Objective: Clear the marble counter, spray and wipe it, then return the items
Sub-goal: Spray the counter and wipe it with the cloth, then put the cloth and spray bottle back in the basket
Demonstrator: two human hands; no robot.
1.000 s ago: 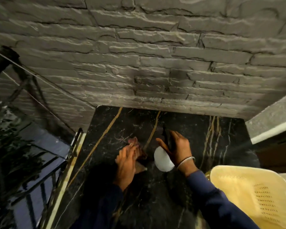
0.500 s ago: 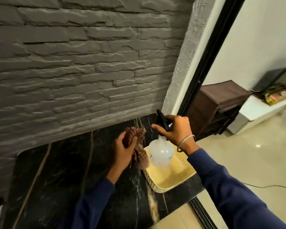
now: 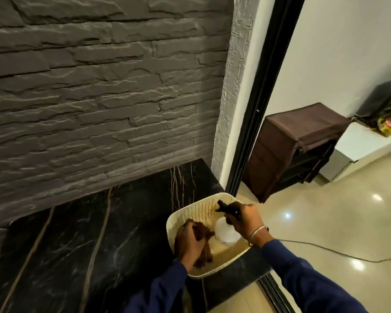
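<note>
Far left of both grips, a grey rough stone-brick wall (image 3: 99, 98) rising behind a black marble counter with gold and white veins (image 3: 77, 245). Left hand (image 3: 189, 243) closed around a crumpled brown cloth (image 3: 203, 245), cloth hanging below the fingers down toward the floor of a cream perforated plastic basket (image 3: 199, 210). Basket sitting at the counter's right end, right at its front edge, enclosing both grips. Just right of the cloth grip, a translucent white spray bottle with a black trigger head (image 3: 226, 232), body low in the basket, nearly touching the cloth. Right hand (image 3: 244, 220) wrapped around the bottle's black neck and trigger, nozzle pointing away toward the basket's far wall. Silver bangle (image 3: 259, 231) on the wrist behind that grip, dark blue sleeves (image 3: 307, 279) on both arms. Beyond the right grip, a black door frame (image 3: 262, 98), then a dark brown cloth-covered rack (image 3: 298, 141) on a glossy beige tiled floor (image 3: 325, 222), with a thin cable (image 3: 325, 249) across it.
</note>
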